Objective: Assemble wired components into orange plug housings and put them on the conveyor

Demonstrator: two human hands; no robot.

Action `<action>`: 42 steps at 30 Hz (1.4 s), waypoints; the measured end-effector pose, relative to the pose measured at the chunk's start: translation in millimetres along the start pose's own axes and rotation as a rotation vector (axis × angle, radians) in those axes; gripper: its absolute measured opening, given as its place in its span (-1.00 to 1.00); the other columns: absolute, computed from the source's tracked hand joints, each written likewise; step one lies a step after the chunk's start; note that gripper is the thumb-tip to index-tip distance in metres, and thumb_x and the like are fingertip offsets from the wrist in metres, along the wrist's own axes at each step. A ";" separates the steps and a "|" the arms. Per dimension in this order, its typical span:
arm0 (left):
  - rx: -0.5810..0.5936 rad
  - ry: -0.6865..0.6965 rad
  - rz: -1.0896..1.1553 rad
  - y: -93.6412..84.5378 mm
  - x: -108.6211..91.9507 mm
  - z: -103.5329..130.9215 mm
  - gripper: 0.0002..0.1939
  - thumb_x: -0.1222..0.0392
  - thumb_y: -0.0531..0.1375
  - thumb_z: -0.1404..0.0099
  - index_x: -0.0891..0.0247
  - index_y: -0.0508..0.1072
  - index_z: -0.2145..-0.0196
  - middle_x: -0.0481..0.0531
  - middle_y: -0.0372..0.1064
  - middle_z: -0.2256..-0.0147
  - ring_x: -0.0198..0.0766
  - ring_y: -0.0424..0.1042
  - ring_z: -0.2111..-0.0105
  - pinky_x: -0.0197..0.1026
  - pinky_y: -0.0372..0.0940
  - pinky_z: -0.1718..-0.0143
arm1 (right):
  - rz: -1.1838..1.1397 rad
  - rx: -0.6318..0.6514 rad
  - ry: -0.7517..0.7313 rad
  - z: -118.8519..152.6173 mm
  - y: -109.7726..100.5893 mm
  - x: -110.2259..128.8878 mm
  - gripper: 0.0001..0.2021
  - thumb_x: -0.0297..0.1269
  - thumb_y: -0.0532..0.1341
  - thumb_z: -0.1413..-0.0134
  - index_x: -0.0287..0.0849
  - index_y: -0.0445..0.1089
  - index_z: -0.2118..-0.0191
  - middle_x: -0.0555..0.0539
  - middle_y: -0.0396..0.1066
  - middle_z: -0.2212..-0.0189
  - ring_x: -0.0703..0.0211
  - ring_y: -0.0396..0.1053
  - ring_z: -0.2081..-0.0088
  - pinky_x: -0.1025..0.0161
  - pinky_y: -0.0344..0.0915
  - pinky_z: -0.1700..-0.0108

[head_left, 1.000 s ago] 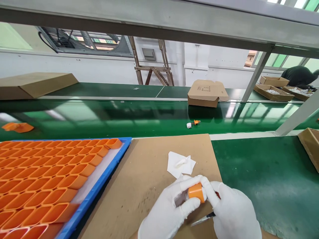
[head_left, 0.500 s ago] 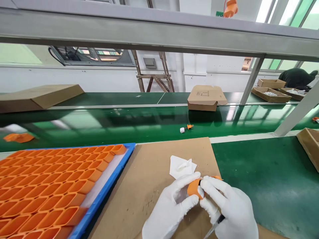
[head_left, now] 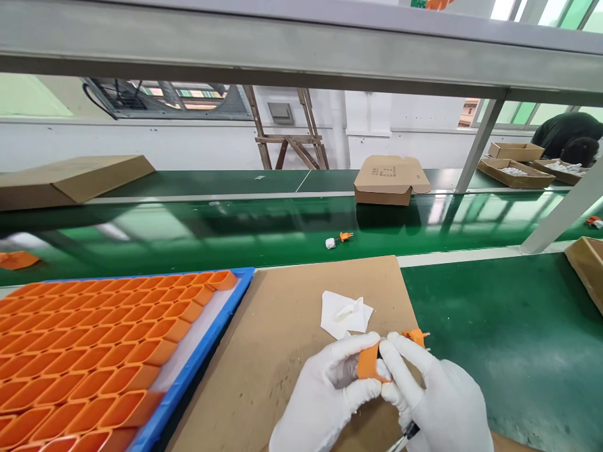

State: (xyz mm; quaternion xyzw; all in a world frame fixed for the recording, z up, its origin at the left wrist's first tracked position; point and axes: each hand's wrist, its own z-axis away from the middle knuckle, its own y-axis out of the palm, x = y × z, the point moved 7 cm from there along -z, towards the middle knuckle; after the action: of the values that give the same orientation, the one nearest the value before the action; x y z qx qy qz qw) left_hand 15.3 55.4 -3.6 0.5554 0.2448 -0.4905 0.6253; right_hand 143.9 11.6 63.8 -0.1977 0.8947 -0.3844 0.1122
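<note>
Cardboard mat (head_left: 292, 326) on green bench; left hand (head_left: 325, 392) and right hand (head_left: 436, 402) pinch orange cap (head_left: 367, 363); light, stiff, likely slick; hold by sides.

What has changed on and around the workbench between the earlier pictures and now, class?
The small white-and-orange plug on the green belt has drifted leftward. The left hand and right hand still pinch the orange shell, now turned edge-on, and a small orange pronged piece shows by the right fingers. The blue tray, white paper and cardboard box stayed put.
</note>
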 end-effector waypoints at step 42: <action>0.025 0.143 -0.207 -3.3 1.9 -5.7 -0.59 0.09 0.48 0.01 0.17 0.57 0.18 0.13 0.58 0.12 -0.10 0.56 0.16 -0.15 0.44 0.08 | 0.037 0.012 0.187 3.0 -2.4 -11.9 -0.77 -0.41 0.09 -0.14 -0.03 0.47 0.19 0.05 0.30 0.70 0.22 0.13 0.67 0.17 -0.14 0.57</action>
State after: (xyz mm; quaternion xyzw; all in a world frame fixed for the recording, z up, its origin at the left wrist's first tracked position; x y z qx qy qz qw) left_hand 14.5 60.5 -8.3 0.5684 0.3385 -0.5146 0.5455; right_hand 156.3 13.4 64.1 -0.1439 0.9025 -0.4043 0.0361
